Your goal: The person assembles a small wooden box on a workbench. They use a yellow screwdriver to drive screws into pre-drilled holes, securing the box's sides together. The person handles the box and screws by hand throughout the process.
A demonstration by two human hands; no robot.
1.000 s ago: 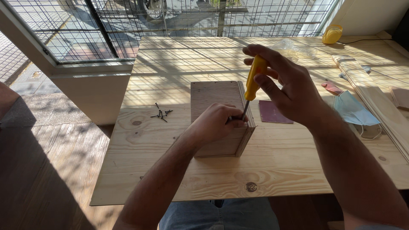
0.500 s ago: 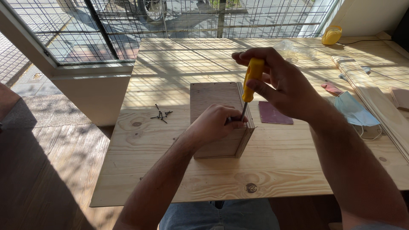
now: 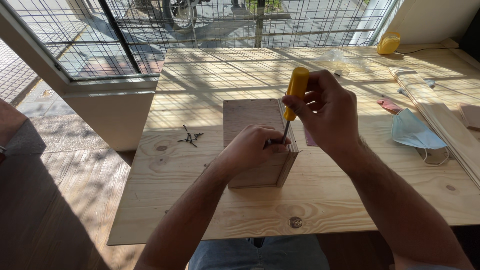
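Fingers point(image 3: 320, 95) of our right hand point(image 3: 327, 112) clench the yellow screwdriver point(image 3: 295, 92), upright over the wooden box point(image 3: 260, 145) mid-surface point(image 3: 340, 200); our left hand point(image 3: 252, 147) pinches around its tip on the box edge. Loose screws point(image 3: 190, 137) lie nearby.

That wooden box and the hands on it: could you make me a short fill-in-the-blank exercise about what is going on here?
1. The right hand grips a screwdriver whose handle is ____ in colour.
2. The left hand rests on top of the wooden ____.
3. A small pile of loose screws lies on the table to the ____ of the wooden box.
4. Near the table's right edge lies a light blue face ____.

Missing words: yellow; box; left; mask
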